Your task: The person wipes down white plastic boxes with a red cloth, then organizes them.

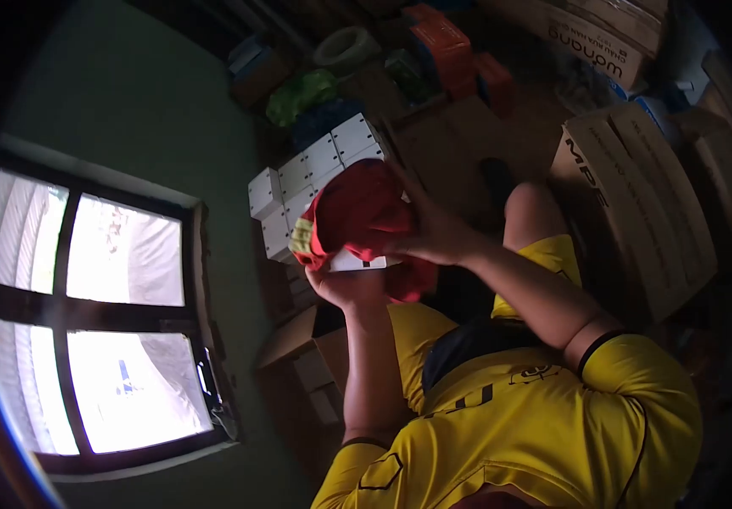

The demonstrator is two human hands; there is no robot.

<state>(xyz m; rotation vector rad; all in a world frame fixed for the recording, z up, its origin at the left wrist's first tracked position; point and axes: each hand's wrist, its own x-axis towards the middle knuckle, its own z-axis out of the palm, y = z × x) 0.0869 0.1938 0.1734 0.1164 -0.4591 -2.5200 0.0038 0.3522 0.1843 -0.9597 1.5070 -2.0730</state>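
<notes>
A bunched red cloth (362,204) with a yellowish patch at its left end is held up in front of a stack of small white boxes. My left hand (339,284) grips its lower left edge, the fingers partly hidden behind the fabric. On the other side, my right hand (434,237) holds the cloth's right part, with its fingers in shadow. Below the main bundle, between my hands, a white surface (357,260) with a dark mark shows. More red fabric hangs beneath my right hand.
White boxes (296,176) are stacked behind the cloth. A large cardboard box (637,204) stands at the right, and an open carton (294,339) lies below my left hand. Orange packages (442,47) and a green bag (301,97) are farther back. A barred window (61,310) is at the left.
</notes>
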